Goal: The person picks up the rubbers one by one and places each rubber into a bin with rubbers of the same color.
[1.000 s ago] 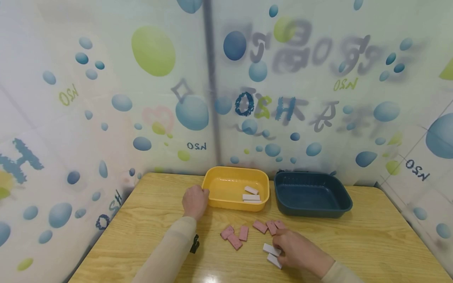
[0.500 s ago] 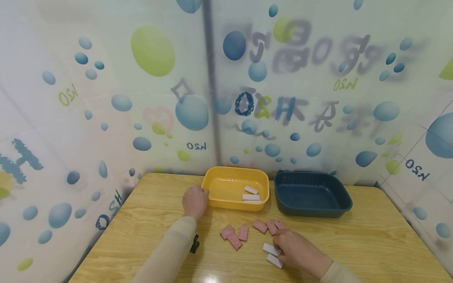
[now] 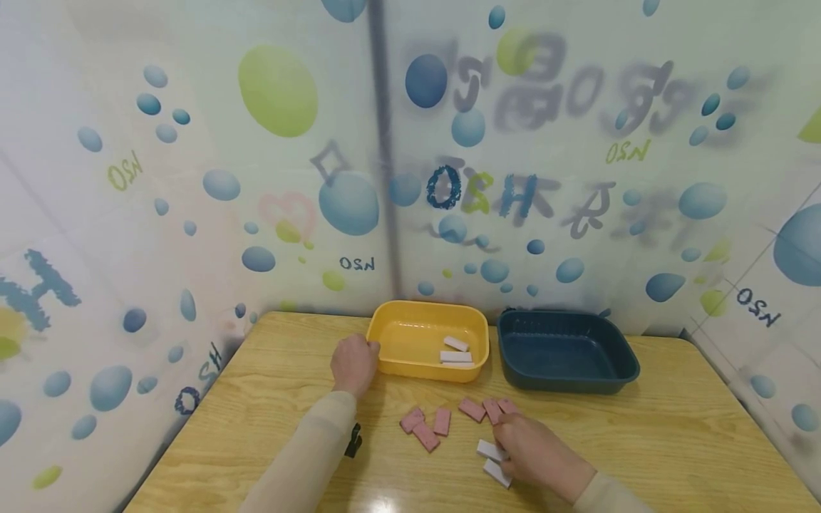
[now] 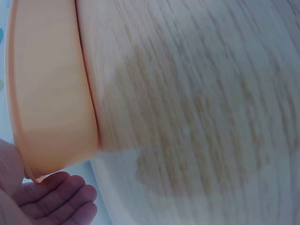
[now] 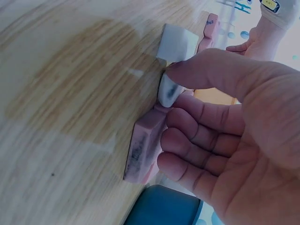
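Observation:
My left hand (image 3: 354,363) grips the left end of a yellow plastic tray (image 3: 404,343). In the left wrist view its thumb lies on one side of the rim and the curled fingers on the other. On the table, my right hand (image 3: 537,454) pinches a small white block (image 5: 168,91) between thumb and index finger. Another white block (image 3: 497,472) lies beside it, nearer to me. Just beyond the right fingertips lie pink blocks (image 3: 492,410); one pink block (image 5: 144,147) with dark smudges shows up close in the right wrist view.
Several white blocks (image 3: 456,357) lie in the right part of the yellow tray. A dark blue tray (image 3: 567,381) stands to its right. More pink blocks (image 3: 426,436) are scattered on the wooden table (image 3: 680,427) between my hands. A patterned curtain (image 3: 295,178) hangs behind.
Both hands keep nearly the same place. The right wrist has shifted very slightly left, and the head view has tilted by a tiny amount. Trays and blocks stay put.

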`<control>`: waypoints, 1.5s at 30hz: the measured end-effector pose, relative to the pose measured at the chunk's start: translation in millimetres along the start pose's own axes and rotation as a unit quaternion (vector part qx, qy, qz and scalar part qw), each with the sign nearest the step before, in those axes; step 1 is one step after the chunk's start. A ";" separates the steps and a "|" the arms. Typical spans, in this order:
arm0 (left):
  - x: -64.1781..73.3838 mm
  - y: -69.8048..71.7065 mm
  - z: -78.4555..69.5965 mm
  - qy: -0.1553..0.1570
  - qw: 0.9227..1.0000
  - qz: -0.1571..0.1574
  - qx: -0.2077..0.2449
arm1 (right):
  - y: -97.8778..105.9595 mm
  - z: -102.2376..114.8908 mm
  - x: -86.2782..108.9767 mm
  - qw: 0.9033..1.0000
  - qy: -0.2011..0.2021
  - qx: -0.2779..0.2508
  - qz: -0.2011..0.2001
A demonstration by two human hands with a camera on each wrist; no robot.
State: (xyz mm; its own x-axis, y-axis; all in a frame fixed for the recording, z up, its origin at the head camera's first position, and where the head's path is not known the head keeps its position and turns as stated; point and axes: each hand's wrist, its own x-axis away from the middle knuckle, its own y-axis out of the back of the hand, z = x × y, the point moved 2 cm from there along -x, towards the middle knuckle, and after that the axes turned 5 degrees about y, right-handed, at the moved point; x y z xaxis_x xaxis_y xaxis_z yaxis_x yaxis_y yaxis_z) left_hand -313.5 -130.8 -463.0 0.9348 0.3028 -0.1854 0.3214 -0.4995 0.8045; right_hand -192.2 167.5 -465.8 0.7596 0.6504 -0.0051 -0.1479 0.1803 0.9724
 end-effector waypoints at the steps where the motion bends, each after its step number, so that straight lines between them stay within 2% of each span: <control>1: 0.0 0.2 -0.2 0.000 1.000 0.000 0.000 | -0.1 -0.2 0.0 1.000 -0.005 0.000 0.001; 6: -0.5 -0.1 -0.4 -0.003 1.000 0.001 -0.003 | 1.2 -1.3 -0.1 1.000 -0.007 0.004 -0.009; 12: -2.2 -1.7 -0.5 -0.005 1.000 0.001 -0.003 | 7.5 0.5 -0.4 0.999 0.016 0.004 -0.043; 24: -3.6 -3.8 -0.6 -0.014 1.000 -0.008 -0.005 | 15.3 -0.1 -3.2 0.994 0.027 0.000 -0.102; 30: -2.9 -2.0 -0.7 -0.009 1.000 -0.003 -0.009 | 22.9 -1.3 -7.6 0.992 0.022 0.012 -0.124; 35: -1.7 -0.5 -0.4 -0.007 1.000 -0.002 -0.005 | 30.7 0.0 -11.0 0.990 0.027 0.000 -0.140; 39: -1.3 -0.7 0.1 -0.006 1.000 -0.002 -0.003 | 35.5 0.4 -14.3 0.990 0.016 -0.007 -0.141; 45: -1.3 -0.7 0.9 -0.007 1.000 -0.001 -0.002 | 39.2 -0.5 -19.6 0.987 0.011 0.007 -0.162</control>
State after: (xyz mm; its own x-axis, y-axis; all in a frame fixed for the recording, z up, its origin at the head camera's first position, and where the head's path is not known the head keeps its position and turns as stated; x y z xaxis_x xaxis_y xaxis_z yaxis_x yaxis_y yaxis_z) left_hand -314.8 -131.6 -463.8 0.9360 0.2933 -0.1947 0.3230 -0.4953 0.8064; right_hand -213.2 162.2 -427.7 0.7514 0.5760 -0.3217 0.1100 0.3714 0.9219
